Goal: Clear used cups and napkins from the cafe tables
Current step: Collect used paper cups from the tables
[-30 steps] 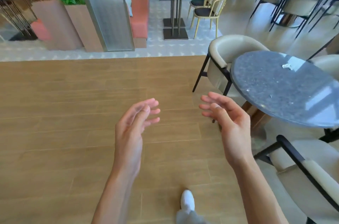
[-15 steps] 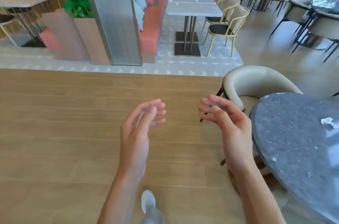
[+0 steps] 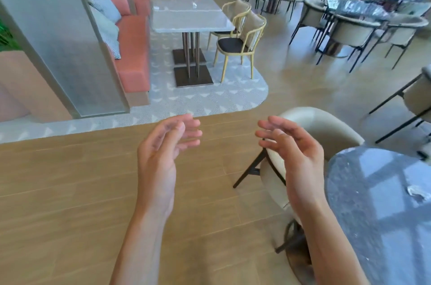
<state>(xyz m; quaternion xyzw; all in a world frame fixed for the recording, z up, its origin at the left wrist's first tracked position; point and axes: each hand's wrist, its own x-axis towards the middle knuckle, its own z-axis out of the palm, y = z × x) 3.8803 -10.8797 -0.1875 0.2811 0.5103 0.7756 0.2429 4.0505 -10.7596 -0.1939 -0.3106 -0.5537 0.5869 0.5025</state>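
Both hands up in front of chest, over wood-plank floor (image 3: 58, 191), palms facing each other, well apart. Left hand (image 3: 161, 158): fingers loosely curved, spread, holding nothing, slightly motion-blurred. Right hand (image 3: 296, 158): same pose, fingers relaxed and half-extended, holding nothing, in front of cream tub chair (image 3: 326, 130).

Crumpled napkin (image 3: 418, 192) lying on dark speckled round table (image 3: 363, 214) at lower right, near frame edge, right of right hand, not touched. Cream tub chair tucked against that table's far-left side.

Further back: 2 pale rectangular tables (image 3: 189, 16) pushed end to end beside coral banquette (image 3: 133, 49) with grey cushions; small pale item (image 3: 194, 5) on tabletop, too small to tell cup from napkin. 2 yellow-framed chairs (image 3: 240, 37) on right side of those tables. Grey pillar (image 3: 58, 35) at left, planter box (image 3: 21, 84) beside it. More dark round tables with cream chairs at upper right, blurred, contents unreadable.
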